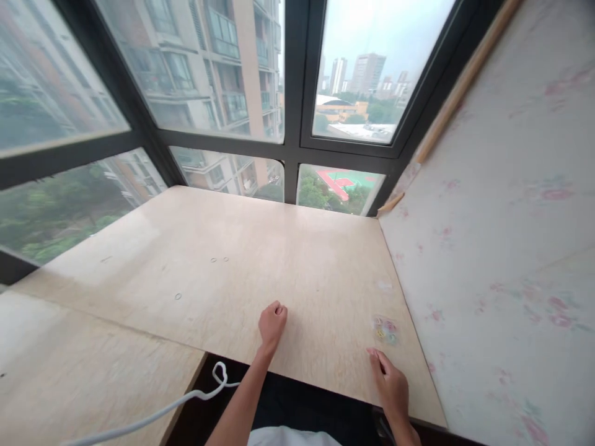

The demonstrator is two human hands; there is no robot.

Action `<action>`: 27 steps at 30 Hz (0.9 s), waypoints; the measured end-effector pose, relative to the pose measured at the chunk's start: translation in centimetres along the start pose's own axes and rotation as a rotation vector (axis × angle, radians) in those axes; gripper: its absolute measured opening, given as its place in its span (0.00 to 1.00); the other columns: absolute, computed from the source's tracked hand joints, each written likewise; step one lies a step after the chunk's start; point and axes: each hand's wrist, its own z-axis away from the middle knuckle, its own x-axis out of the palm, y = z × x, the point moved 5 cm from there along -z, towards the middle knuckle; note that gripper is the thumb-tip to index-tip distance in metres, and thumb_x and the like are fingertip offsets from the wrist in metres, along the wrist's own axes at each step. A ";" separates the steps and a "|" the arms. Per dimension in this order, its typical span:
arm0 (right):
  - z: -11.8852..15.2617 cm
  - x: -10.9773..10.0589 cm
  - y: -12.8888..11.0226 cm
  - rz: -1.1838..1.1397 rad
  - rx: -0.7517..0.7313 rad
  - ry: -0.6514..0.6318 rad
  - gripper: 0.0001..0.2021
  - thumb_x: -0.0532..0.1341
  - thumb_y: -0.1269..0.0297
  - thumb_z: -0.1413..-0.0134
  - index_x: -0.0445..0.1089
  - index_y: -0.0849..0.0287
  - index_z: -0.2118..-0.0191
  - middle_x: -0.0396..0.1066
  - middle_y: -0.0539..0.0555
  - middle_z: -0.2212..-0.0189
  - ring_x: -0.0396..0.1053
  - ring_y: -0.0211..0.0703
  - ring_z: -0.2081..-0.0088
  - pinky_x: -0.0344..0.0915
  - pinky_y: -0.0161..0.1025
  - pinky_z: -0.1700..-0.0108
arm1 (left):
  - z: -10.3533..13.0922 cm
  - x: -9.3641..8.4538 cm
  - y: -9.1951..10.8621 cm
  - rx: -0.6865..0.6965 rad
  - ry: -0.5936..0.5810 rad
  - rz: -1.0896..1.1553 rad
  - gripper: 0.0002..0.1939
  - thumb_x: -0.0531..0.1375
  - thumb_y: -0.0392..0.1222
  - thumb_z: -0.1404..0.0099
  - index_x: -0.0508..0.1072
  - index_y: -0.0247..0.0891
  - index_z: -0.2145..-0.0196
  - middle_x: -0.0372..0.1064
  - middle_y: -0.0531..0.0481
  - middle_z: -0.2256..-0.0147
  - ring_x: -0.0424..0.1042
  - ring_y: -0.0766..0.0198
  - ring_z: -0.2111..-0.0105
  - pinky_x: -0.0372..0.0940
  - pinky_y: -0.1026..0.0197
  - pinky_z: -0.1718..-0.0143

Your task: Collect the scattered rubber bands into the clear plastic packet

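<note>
My left hand is curled into a fist above the middle of the pale wooden board; anything inside it is hidden. Near the board's front right, my right hand has its fingers folded in, thumb against the index finger, and I cannot make out whether something small is between them. Just beyond it lies a small clear packet with several coloured rings, yellow, pink and greenish. Farther left on the board, apart from both hands, are a thin ring, a second ring beside it and a third ring.
Dark-framed windows border the board at the back and left. A flowered wall runs along its right side. A white cable loops over the front left edge, by a dark gap. A faint clear piece lies behind the packet.
</note>
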 end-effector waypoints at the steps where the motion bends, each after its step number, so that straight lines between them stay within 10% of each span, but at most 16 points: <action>1: 0.1 0.2 0.2 0.025 -0.004 -0.004 0.25 0.55 0.42 0.54 0.77 0.58 0.67 0.77 0.58 0.66 0.73 0.55 0.62 0.65 0.40 0.63 | -0.5 0.0 0.0 -0.041 0.009 0.068 0.15 0.51 0.39 0.46 0.45 0.40 0.82 0.44 0.58 0.85 0.48 0.69 0.83 0.44 0.65 0.80; 8: -0.1 -0.9 0.5 -0.149 0.083 0.055 0.22 0.52 0.54 0.52 0.74 0.65 0.59 0.64 0.48 0.84 0.61 0.40 0.81 0.60 0.35 0.76 | -8.5 -2.7 0.3 -0.117 0.159 0.076 0.13 0.51 0.40 0.44 0.49 0.41 0.81 0.48 0.59 0.83 0.55 0.70 0.81 0.53 0.67 0.79; 13: -0.3 -0.4 1.0 -0.065 0.039 0.002 0.22 0.52 0.54 0.54 0.75 0.62 0.60 0.65 0.49 0.84 0.63 0.42 0.81 0.61 0.36 0.76 | -16.3 -10.5 -2.5 -0.147 0.249 -0.077 0.01 0.54 0.38 0.44 0.63 0.39 0.72 0.64 0.52 0.73 0.67 0.64 0.70 0.60 0.64 0.68; 18: -0.8 0.2 1.8 0.065 0.095 0.006 0.19 0.54 0.54 0.55 0.76 0.56 0.62 0.69 0.50 0.83 0.68 0.45 0.77 0.63 0.36 0.72 | -19.8 -17.3 -8.3 -0.184 0.186 -0.254 0.16 0.57 0.34 0.46 0.68 0.38 0.57 0.68 0.43 0.59 0.68 0.55 0.56 0.61 0.58 0.56; 27: -1.4 0.4 2.3 0.132 0.165 -0.041 0.19 0.55 0.53 0.56 0.76 0.54 0.62 0.73 0.51 0.80 0.71 0.49 0.74 0.65 0.39 0.70 | -22.9 -17.7 -11.6 -0.064 -0.051 -0.435 0.18 0.57 0.37 0.42 0.73 0.40 0.53 0.65 0.42 0.51 0.68 0.54 0.54 0.61 0.60 0.54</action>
